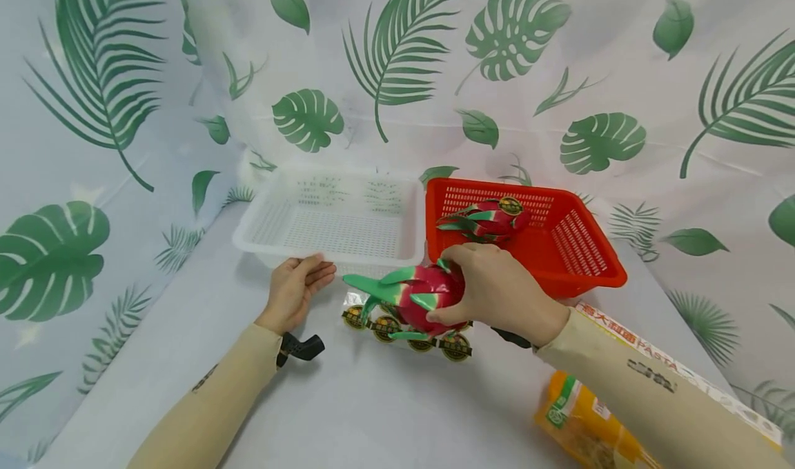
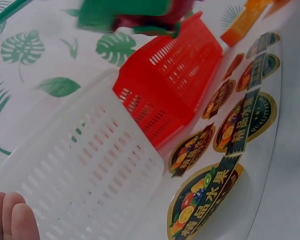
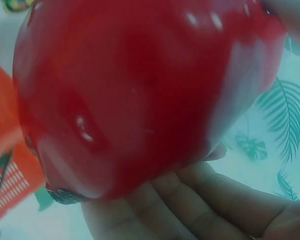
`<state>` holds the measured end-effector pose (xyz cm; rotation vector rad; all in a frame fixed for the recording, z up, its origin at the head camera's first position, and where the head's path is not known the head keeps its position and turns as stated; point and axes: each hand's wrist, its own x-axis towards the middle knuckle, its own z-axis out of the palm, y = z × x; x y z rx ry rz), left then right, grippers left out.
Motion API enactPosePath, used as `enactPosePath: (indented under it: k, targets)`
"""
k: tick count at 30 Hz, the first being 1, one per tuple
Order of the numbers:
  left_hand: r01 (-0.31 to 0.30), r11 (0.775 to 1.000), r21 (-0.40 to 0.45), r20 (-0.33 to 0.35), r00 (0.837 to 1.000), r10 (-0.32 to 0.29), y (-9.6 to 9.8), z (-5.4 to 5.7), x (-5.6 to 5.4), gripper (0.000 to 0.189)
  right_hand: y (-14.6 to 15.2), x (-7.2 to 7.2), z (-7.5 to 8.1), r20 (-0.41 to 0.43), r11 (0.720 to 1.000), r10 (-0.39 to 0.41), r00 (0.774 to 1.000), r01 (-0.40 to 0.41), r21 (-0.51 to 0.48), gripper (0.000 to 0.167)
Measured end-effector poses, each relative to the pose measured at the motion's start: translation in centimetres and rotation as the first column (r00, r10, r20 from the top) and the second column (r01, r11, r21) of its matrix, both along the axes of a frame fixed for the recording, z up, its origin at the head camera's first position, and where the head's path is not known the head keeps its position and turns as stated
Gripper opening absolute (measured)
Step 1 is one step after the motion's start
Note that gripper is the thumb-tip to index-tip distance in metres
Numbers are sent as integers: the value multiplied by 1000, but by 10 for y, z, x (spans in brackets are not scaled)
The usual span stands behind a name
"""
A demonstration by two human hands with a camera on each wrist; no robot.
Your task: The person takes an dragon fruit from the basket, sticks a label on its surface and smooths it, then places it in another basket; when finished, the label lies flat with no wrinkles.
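My right hand (image 1: 497,290) grips a red dragon fruit (image 1: 428,296) by its rounded end, its green scaly tip pointing left. In the right wrist view the dragon fruit (image 3: 140,100) fills most of the picture, with fingers (image 3: 160,210) curled under it. Below the fruit lies a sheet of round fruit-label stickers (image 1: 388,327), partly hidden by it. My left hand (image 1: 295,290) is at the front rim of the white basket (image 1: 329,252), fingers loosely bent and holding nothing visible. Its fingertips (image 2: 12,217) show beside the basket in the left wrist view.
A red basket (image 1: 584,248) stands right of the white one, with another dragon fruit (image 1: 497,219) bearing a round sticker inside. At the front right, a yellow bag (image 1: 590,421) and a long pasta box (image 1: 677,365) lie by my right forearm.
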<state>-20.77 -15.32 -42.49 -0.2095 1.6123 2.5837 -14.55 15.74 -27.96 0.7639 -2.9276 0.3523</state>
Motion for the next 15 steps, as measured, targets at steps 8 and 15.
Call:
enactPosePath:
  k: [8,15]
  targets:
    - [-20,1000,14,10,1000,20,-1,1,2,16,6,23,-21,119,999,-22,993,18,35,71]
    - [-31,1000,-3,14,999,31,2,2,1,15,8,40,-36,111,996,-18,994,8,91,73]
